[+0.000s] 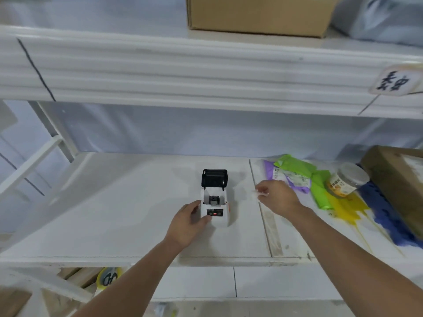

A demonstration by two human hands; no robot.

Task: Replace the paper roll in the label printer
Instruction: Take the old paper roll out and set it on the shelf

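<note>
On the white shelf board point(114, 213), the left hand point(186, 221) comes in from about 7 o'clock and rests against the left flank of the label printer point(215, 209), fingers curled loosely round its side and the thumb lying on the front panel by the small red light; it steadies the body rather than clenching it. The printer stands upright near the middle of the board, a small white box with its black lid point(214, 178) swung up and back toward 12 o'clock, so the paper bay point(214, 199) lies open to view; what sits inside is dark and too small to make out. At roughly 3 o'clock from the printer, clear of it and raised a little over the board, the right hand point(278, 197) pinches a small white scrap or roll of paper point(256, 194) between thumb and fingertips; blur keeps its exact shape from being told. Farther out toward 3 o'clock lie green and purple mailer bags point(304, 177), a clear jar point(348, 180) with a yellow label lying on them, and a brown cardboard box point(398, 186) at the shelf's right edge. On the shelf above, at 12 o'clock, sits another cardboard box point(256, 14).
</note>
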